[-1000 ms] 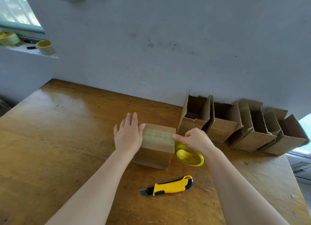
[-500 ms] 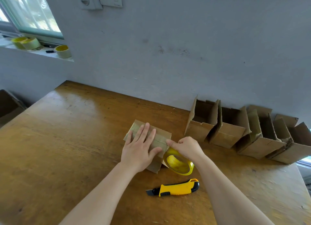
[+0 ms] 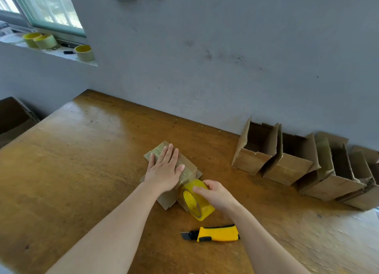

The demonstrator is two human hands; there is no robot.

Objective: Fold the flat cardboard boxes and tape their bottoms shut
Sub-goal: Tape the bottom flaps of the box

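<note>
The left hand (image 3: 164,171), fingers straight and flat, presses on the small brown cardboard box (image 3: 189,170) at the middle of the wooden table (image 3: 82,161). The right hand (image 3: 217,194) grips the yellow-cored clear tape roll (image 3: 195,204) against the box's near right end. A yellow utility knife (image 3: 215,232) lies nearer.

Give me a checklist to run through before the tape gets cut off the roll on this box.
1. Box steadied: left hand presses flat on the cardboard box. Ok.
2. Roll under control: right hand grips the yellow tape roll at the box's near end. Ok.
3. Tape stuck down flat along the seam: the hand covers most of it. Cannot tell.
4. Utility knife within reach: it lies on the wooden table beside the right forearm. Ok.
5. Hand free to take the knife: both are busy. Not ok.
</note>
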